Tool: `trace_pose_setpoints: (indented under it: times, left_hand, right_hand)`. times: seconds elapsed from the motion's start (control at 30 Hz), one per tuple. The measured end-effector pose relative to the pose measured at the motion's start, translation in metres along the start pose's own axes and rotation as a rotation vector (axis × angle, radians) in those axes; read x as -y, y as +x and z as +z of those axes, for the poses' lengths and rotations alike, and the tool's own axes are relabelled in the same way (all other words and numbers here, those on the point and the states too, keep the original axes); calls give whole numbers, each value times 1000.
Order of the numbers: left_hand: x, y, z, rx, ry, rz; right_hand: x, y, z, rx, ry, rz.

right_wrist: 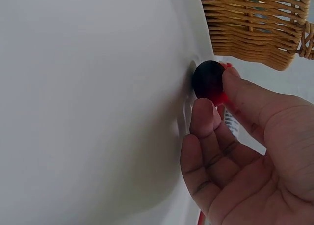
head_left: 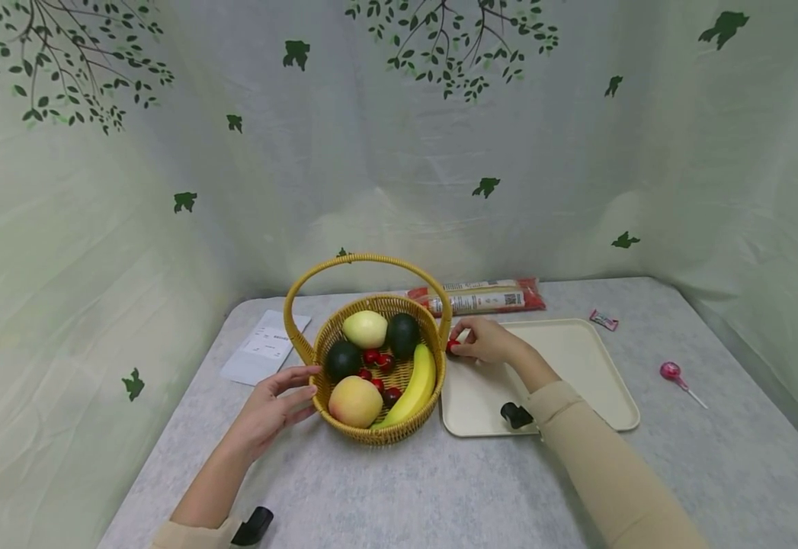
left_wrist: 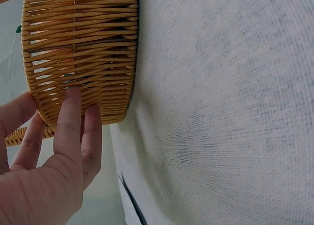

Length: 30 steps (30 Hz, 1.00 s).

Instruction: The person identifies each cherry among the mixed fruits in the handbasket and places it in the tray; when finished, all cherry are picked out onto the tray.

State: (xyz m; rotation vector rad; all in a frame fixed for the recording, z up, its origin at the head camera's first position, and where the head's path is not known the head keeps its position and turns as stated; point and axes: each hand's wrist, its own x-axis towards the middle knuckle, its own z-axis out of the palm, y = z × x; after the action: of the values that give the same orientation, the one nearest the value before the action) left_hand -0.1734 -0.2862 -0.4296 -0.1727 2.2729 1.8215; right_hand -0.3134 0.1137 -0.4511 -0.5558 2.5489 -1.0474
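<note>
A yellow wicker basket [head_left: 382, 435] with a tall handle holds a banana [head_left: 412, 389], a peach [head_left: 355, 402], a pale green-yellow fruit [head_left: 365, 329], two dark green avocados [head_left: 403, 335] and several red cherries [head_left: 386, 362]. At its left side, my left hand [head_left: 277, 408] rests its extended fingertips on the woven wall [left_wrist: 83, 53]. Between thumb and fingertips, my right hand [head_left: 484, 341] pinches a dark red cherry [right_wrist: 208, 81] at the left edge of the cream tray [head_left: 570, 381], close beside the basket's right side.
Behind the tray lies a long red-and-clear food package [head_left: 488, 297]. On the right are a small wrapped candy [head_left: 604, 319] and a pink lollipop [head_left: 673, 372]. A white paper packet [head_left: 261, 347] lies left of the basket. A leaf-patterned curtain [head_left: 399, 152] encloses the table.
</note>
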Motion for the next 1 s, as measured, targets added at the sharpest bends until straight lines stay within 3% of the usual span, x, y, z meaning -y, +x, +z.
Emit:
trace_pose_setpoints:
  times: [0.4, 0.63, 1.0]
  left_hand:
    - [2, 0, -2, 19, -9, 14]
    - [1, 0, -2, 15, -15, 13]
    - [2, -1, -2, 11, -29, 10]
  right_hand:
    - [6, -8, -11, 16, -17, -39]
    - [20, -16, -25, -9, -50, -95]
    - [53, -54, -47, 51, -59, -177]
